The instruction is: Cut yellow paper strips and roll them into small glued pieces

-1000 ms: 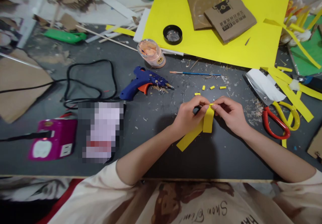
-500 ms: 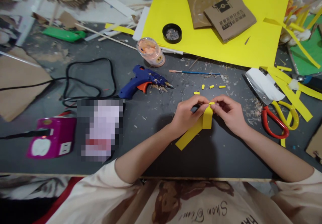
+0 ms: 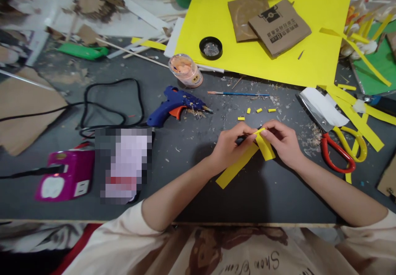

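Note:
Between them, my left hand [image 3: 232, 147] and my right hand [image 3: 284, 141] pinch a short yellow paper strip [image 3: 266, 148] at its upper end, where the edge looks rolled or folded over. Its loose end hangs toward me, slanting right. A longer yellow strip [image 3: 235, 168] reaches out from under my left hand toward the lower left; whether the two strips are joined is hidden by the fingers. Just beyond my hands lie several small yellow paper rolls [image 3: 259, 110] on the dark table [image 3: 185, 176].
Scissors [image 3: 338, 153] with red and yellow handles lie right, beside cut yellow strips [image 3: 359, 122]. A blue glue gun [image 3: 176, 104], a paintbrush [image 3: 238, 93] and an open jar [image 3: 186, 71] sit farther back. A pixelated phone-like object [image 3: 128, 163] and a purple box [image 3: 66, 176] are left.
The hanging end of the short strip has swung to the right and its upper edge has tilted. Both hands keep their pinch. The whole view has shifted slightly.

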The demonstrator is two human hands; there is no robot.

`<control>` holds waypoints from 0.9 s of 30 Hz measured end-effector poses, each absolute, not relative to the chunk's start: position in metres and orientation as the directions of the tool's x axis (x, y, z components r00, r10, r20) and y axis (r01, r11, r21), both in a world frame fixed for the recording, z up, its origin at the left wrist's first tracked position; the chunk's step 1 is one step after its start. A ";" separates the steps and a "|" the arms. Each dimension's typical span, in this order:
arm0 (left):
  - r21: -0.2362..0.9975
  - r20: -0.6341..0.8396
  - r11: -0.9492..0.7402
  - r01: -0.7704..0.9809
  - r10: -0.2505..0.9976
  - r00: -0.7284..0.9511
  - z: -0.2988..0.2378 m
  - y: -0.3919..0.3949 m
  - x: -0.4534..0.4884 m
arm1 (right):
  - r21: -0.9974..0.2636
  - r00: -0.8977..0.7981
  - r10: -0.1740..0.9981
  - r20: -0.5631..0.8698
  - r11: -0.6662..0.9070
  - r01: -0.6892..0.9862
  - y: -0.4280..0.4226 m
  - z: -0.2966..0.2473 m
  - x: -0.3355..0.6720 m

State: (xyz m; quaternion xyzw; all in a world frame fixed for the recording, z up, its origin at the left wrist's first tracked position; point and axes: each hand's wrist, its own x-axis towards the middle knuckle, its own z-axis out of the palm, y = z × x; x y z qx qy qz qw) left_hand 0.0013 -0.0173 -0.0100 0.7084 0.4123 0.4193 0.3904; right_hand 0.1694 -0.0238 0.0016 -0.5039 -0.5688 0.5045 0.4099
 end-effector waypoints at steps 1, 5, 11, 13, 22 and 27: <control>0.903 0.265 -0.349 0.251 0.912 0.313 -0.010 -0.018 0.001 | -0.990 -0.163 0.985 -0.055 -0.032 0.141 -0.023 0.002 0.170; 0.936 0.214 -0.308 0.172 0.883 0.418 -0.006 -0.016 -0.001 | -0.983 -0.227 0.957 -0.182 -0.181 0.022 -0.020 0.004 0.174; 0.966 0.159 -0.246 0.083 0.812 0.561 -0.002 -0.015 -0.002 | -0.854 -0.454 0.790 -0.412 -0.509 -0.109 -0.009 0.008 0.186; 0.966 0.144 -0.237 0.106 0.830 0.539 -0.003 -0.016 -0.002 | -0.797 -0.476 0.752 -0.456 -0.583 -0.157 -0.006 0.009 0.188; 0.897 0.286 -0.361 0.255 0.914 0.286 -0.004 -0.020 -0.003 | -0.576 -0.624 0.622 -0.473 -0.754 -0.316 -0.010 0.004 0.179; 0.864 0.250 -0.343 0.368 0.928 0.277 -0.002 -0.021 0.000 | -0.790 -0.443 0.828 -0.345 -0.510 -0.340 -0.021 0.002 0.169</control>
